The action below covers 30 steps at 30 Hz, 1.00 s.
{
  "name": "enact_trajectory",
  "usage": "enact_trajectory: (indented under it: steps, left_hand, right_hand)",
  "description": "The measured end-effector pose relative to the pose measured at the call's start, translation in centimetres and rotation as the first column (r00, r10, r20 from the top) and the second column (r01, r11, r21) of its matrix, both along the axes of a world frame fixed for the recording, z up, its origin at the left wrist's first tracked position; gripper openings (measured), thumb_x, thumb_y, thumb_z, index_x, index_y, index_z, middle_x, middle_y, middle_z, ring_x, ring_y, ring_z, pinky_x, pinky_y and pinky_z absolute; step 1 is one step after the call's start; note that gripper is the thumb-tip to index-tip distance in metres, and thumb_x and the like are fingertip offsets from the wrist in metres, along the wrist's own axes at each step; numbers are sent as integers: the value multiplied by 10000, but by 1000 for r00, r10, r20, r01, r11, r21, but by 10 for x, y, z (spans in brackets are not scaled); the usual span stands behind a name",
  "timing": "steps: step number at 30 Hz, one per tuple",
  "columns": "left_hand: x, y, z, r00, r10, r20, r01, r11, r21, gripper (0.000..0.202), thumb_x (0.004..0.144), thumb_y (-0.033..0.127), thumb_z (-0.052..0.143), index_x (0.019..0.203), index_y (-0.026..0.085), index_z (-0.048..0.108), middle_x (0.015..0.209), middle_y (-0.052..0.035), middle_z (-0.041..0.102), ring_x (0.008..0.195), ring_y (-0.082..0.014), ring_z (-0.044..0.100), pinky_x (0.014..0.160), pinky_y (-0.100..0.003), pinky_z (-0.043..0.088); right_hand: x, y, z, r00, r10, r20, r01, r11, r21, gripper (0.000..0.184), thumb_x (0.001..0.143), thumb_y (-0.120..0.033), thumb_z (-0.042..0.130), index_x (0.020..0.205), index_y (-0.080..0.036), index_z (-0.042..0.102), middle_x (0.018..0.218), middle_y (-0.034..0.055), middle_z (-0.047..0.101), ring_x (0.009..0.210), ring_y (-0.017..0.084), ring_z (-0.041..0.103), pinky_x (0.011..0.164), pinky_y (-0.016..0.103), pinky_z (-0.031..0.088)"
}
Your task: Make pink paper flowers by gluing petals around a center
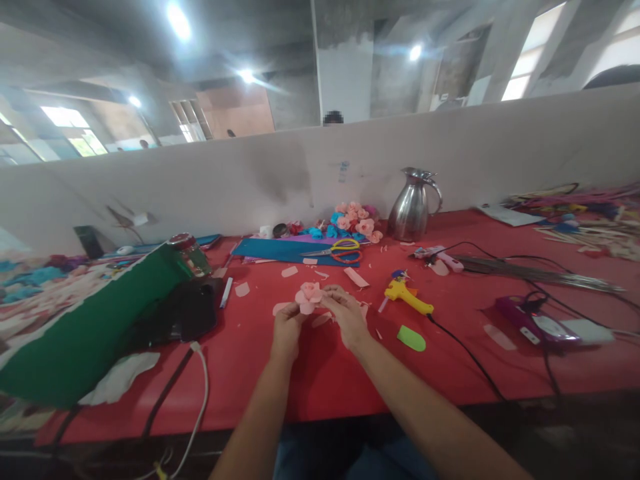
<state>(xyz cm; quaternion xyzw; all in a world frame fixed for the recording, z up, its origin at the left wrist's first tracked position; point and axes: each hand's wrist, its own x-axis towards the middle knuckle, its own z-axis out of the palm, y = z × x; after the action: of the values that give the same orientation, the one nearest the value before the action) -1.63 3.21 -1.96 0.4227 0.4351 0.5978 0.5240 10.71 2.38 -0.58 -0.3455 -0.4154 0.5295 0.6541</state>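
Observation:
A small pink foam flower (310,293) is held above the red table (320,373) by both hands. My left hand (287,328) grips it from below, fingers closed round its base. My right hand (346,316) pinches the flower's right side, fingers pressed to a petal. Loose pink petal pieces (355,277) lie on the table just beyond the hands. A yellow glue gun (406,296) rests to the right of my right hand, its black cord trailing toward the table's front edge.
A green foam roll (95,327) and a black bag (187,310) lie at left. Scissors (340,250) rest on a blue sheet (280,251), with finished flowers (355,220) and a steel jug (413,207) behind. A green leaf cutout (411,338), wires and a purple device (535,325) lie at right.

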Motion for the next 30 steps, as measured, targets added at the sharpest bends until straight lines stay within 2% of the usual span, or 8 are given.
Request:
enact_trajectory:
  steps: [6, 10, 13, 16, 18, 22, 25, 30]
  left_hand:
    - [-1, 2, 0, 999, 31, 26, -32, 999, 41, 149, 538, 185, 730, 685, 161, 733, 659, -23, 688, 685, -170, 604, 701, -266, 448]
    - [-4, 6, -6, 994, 89, 69, -91, 996, 25, 147, 533, 175, 731, 679, 153, 726, 655, -19, 689, 687, -154, 601, 709, -256, 435]
    - [-5, 8, -10, 991, 105, 85, -108, 994, 32, 146, 535, 158, 723, 681, 153, 724, 657, -18, 691, 676, -143, 596, 703, -252, 435]
    - [-6, 7, -10, 994, 72, 82, -76, 996, 47, 142, 542, 164, 717, 683, 149, 723, 655, -28, 690, 665, -150, 598, 690, -264, 443]
    - [-6, 7, -9, 994, 58, 93, -63, 997, 49, 136, 537, 172, 721, 671, 149, 720, 647, -29, 687, 665, -155, 602, 693, -270, 449]
    - [-5, 6, -6, 993, 68, 98, -72, 997, 37, 156, 519, 163, 720, 675, 154, 724, 649, -21, 684, 677, -158, 607, 699, -266, 449]
    - [-3, 4, -4, 999, 38, 32, -39, 999, 32, 181, 538, 157, 693, 714, 155, 735, 672, -29, 690, 699, -180, 612, 687, -277, 454]
    - [1, 0, 3, 999, -18, 27, 17, 999, 49, 207, 549, 171, 693, 750, 164, 741, 701, -38, 703, 738, -198, 623, 705, -286, 463]
  right_hand:
    - [2, -5, 2, 980, -108, 169, 86, 987, 134, 174, 737, -364, 607, 677, -235, 708, 937, 45, 577, 887, 203, 535, 722, 331, 485]
    - [3, -10, 5, 948, -201, 249, 150, 966, 210, 151, 742, -334, 603, 680, -241, 704, 830, 37, 595, 839, 195, 532, 728, 337, 468]
    - [1, -12, 7, 974, -75, 213, 46, 989, 140, 171, 754, -343, 585, 698, -228, 698, 748, 22, 598, 693, 174, 549, 619, 311, 464]
    - [-4, -14, 6, 976, 61, 211, -78, 994, 73, 246, 773, -368, 565, 617, -208, 667, 558, -14, 541, 522, 139, 511, 524, 280, 420]
    - [-6, -15, 6, 968, 44, 246, -65, 995, 79, 280, 771, -373, 576, 560, -198, 632, 464, -35, 472, 461, 120, 469, 493, 262, 384]
    - [-4, -15, 8, 983, -65, 174, 49, 994, 93, 242, 755, -395, 604, 620, -194, 616, 491, -49, 457, 433, 90, 396, 435, 233, 346]
    - [-1, -12, 10, 997, -19, 74, 17, 999, 28, 234, 738, -424, 615, 680, -197, 619, 453, -70, 404, 402, 77, 328, 404, 222, 346]
    - [1, -7, 11, 999, 29, 19, -29, 1000, -8, 235, 717, -396, 623, 619, -184, 599, 434, -73, 389, 401, 62, 300, 393, 206, 299]
